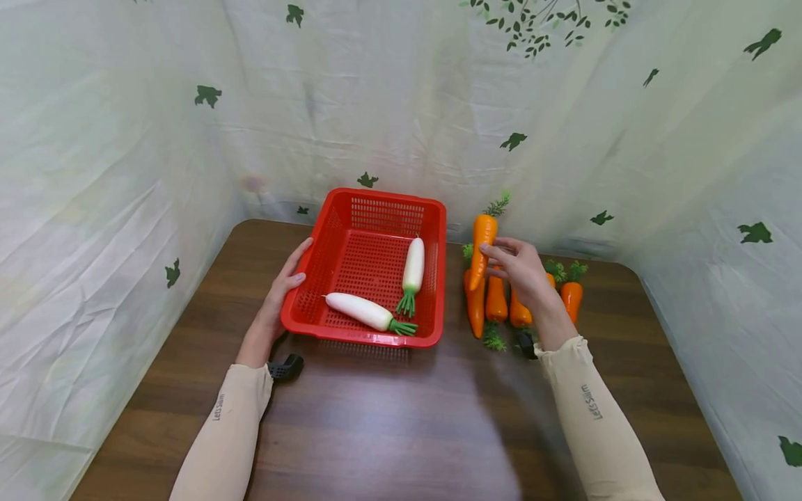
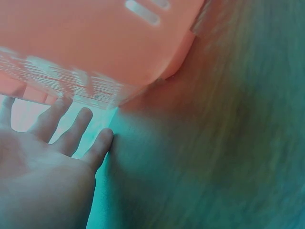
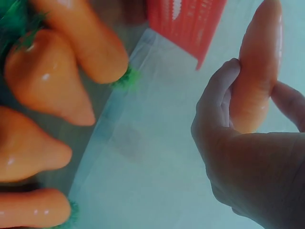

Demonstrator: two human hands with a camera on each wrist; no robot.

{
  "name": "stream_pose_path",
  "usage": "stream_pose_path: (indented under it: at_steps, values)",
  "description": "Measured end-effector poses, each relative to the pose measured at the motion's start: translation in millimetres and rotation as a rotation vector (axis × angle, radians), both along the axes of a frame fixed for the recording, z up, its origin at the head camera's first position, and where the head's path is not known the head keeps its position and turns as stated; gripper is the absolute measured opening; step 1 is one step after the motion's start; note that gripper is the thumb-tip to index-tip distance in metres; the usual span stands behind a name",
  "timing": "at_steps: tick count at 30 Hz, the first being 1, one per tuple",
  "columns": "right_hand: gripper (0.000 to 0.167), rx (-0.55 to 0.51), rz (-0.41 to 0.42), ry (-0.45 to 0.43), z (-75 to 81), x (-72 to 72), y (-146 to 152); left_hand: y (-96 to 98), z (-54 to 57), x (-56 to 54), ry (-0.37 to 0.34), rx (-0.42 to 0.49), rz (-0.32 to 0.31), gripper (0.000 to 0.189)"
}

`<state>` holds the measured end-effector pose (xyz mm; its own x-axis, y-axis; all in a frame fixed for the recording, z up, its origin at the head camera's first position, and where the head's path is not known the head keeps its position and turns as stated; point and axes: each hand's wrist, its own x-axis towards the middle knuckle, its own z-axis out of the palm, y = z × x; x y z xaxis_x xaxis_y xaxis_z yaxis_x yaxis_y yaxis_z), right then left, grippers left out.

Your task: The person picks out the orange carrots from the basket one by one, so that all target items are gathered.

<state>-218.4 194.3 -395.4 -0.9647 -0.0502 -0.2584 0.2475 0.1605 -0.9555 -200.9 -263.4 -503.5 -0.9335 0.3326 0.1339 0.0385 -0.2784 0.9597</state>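
A red plastic basket [image 1: 365, 337] with perforated walls holds two white radishes: one [image 1: 413, 268] near its right wall, the other [image 1: 360, 310] along the front. My left hand [image 1: 280, 292] lies against the basket's left side, thumb near the rim. In the left wrist view, the fingers [image 2: 72, 132] are spread and fairly straight by the basket's outside [image 2: 100, 43]. With thumb and fingers, my right hand [image 1: 523, 271] pinches an orange carrot [image 1: 483, 236], raised above other carrots, leafy top pointing away. In the right wrist view the carrot [image 3: 257, 67] sits between the fingers and thumb.
Several carrots [image 1: 496, 300] with green tops lie to the basket's right, partly hidden under my right hand; one [image 1: 571, 299] is at the far right. A wooden table [image 1: 376, 431] carries everything. Leaf-patterned cloth [image 1: 401, 104] hangs behind and at both sides.
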Motion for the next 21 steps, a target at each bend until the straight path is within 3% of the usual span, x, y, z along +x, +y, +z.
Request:
stream_pose_path:
  at_steps: [12, 21]
  values:
    - [0.076, 0.057, -0.061, 0.005, -7.6, 12.0, 37, 1.5, 2.8, 1.9, 0.002, 0.0, -0.008, 0.068]
    - [0.073, 0.116, -0.149, 0.023, -21.1, 22.3, 75, 0.2, -1.1, 0.9, -0.002, -0.01, -0.009, 0.071]
